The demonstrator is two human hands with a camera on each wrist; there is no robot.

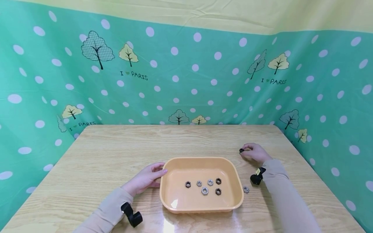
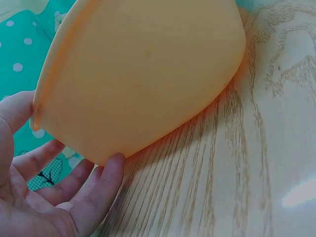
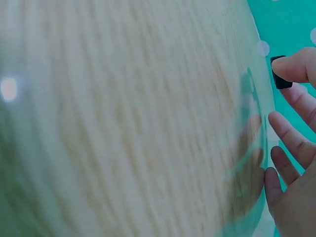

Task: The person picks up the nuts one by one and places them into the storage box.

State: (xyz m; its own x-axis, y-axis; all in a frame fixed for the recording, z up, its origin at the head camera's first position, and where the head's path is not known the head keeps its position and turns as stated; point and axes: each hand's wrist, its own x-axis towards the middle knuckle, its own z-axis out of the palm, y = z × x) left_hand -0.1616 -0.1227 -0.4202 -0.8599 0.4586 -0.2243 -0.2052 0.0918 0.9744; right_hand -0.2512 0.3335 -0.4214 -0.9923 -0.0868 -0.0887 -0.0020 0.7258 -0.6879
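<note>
Though pinched, dark nut (image 3: pixel 280 82) part-hidden

A pale wood-grain counter (image 1: pixel 131 139) is enclosed on 3 sides by green fabric (image 1: pixel 166 87) — printed with white dots (image 1: pixel 150 31), trees (image 1: pixel 97 48) and "PARIS" lettering (image 1: pixel 139 76) — and topped by a yellow band (image 1: pixel 204 13). Light is reflected as bright glare (image 1: pixel 168 225).
</note>
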